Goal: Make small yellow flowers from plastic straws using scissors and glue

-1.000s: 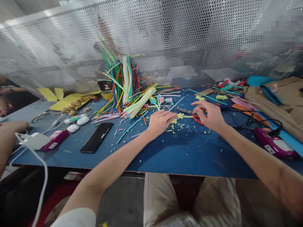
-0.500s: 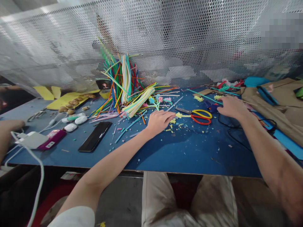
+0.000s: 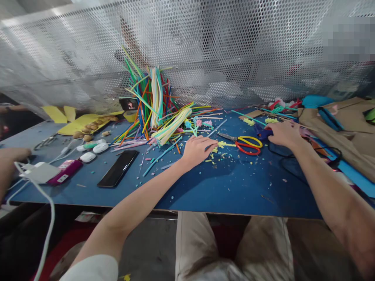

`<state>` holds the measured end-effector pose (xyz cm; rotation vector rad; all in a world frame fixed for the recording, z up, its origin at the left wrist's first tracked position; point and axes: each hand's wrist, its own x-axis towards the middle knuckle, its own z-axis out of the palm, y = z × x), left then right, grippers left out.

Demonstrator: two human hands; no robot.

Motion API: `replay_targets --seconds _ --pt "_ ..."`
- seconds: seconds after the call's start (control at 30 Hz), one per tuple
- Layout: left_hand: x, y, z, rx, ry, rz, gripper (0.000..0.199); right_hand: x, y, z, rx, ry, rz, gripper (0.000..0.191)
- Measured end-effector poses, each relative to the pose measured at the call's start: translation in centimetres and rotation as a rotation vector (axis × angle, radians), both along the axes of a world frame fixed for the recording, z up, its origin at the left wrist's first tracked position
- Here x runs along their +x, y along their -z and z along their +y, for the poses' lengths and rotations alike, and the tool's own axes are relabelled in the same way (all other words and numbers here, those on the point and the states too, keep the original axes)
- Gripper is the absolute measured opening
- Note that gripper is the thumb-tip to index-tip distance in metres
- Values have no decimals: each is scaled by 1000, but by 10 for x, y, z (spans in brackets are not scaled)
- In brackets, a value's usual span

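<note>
Beige trousers [image 3: 195, 242] sit nearest on my feed, below the blue table [image 3: 228, 193]. Farther in, my left hand [image 3: 197, 151] pinches a yellow fuzzy piece [image 3: 225, 144] just beside the scissors [image 3: 233, 138]. My right hand [image 3: 284, 133] is at a dark-blue tool [image 3: 263, 133]; I cannot tell whether it grips. Beyond, coloured stems [image 3: 156, 97] stand before a perforated metal screen [image 3: 222, 47].

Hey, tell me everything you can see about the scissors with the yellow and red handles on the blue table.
The scissors have slim grey blades that look metallic and two rounded handle loops, one yellow, one red, seemingly plastic-coated. They lie flat on the blue table, blades pointing left, between the left hand and right hand; neither holds them. A pale-yellow fuzzy piece ends beside the red loop; whether they touch is unclear.
</note>
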<state>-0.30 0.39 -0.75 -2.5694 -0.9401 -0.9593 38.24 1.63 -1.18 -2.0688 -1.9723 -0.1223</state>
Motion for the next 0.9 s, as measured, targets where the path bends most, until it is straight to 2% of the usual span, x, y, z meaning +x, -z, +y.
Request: replay_targets --seconds 0.17,0.33,0.47,0.53,0.63,0.8,0.9 --pt "0 1 1 -3 0 -7 24 2 -8 -7 -35 95 -59 47" --pt "0 -1 1 -19 -1 -11 25 -2 -18 -10 -13 145 -8 49" --pt "0 -1 0 -44 4 -15 27 -10 -28 -11 185 247 206 52" --pt "-1 -1 1 -50 6 -17 28 -14 -32 -12 308 255 262 48" --pt "-1 -1 1 -52 8 -13 28 -19 -36 -17 443 107 347 40" --pt "-1 -3 0 -56 20 3 28 -32 -40 -32 310 -414 749 42" --pt "-1 -3 -1 -72 16 -3 29 -41 -44 -43 323 -558 835 40"
